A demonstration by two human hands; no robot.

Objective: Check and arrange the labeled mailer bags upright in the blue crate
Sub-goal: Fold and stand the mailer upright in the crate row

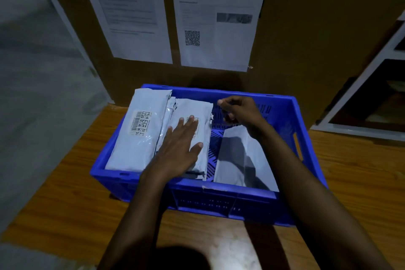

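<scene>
a: which step is this?

b: arranging, i'd say. the left hand [179,149] lies flat with fingers spread on the middle mailer bag [200,109], half covering its label. that bag leans against the left mailer bag [131,144], whose barcode label [141,121] faces up. both slant inside the blue crate [219,201] and are not properly upright.

a: and the right hand?

b: the right hand [238,109] hovers over the crate's far side with its fingers curled, just beside the middle bag's far corner. i can't tell whether it pinches anything.

a: any more bags?

b: a third mailer bag [236,160] lies tilted at the right, in the arm's shadow, with no label showing. between it and the middle one the crate's slotted floor shows.

a: next move?

b: probably tip the middle bag up against its neighbour, then turn the right one to find its label and stand it in the gap.

a: the surroundings?

b: the crate sits on a wooden table [76,193], close to a brown board with printed sheets [217,17] pinned on it. a white-framed shelf [372,94] stands at the right. the light is dim.
</scene>
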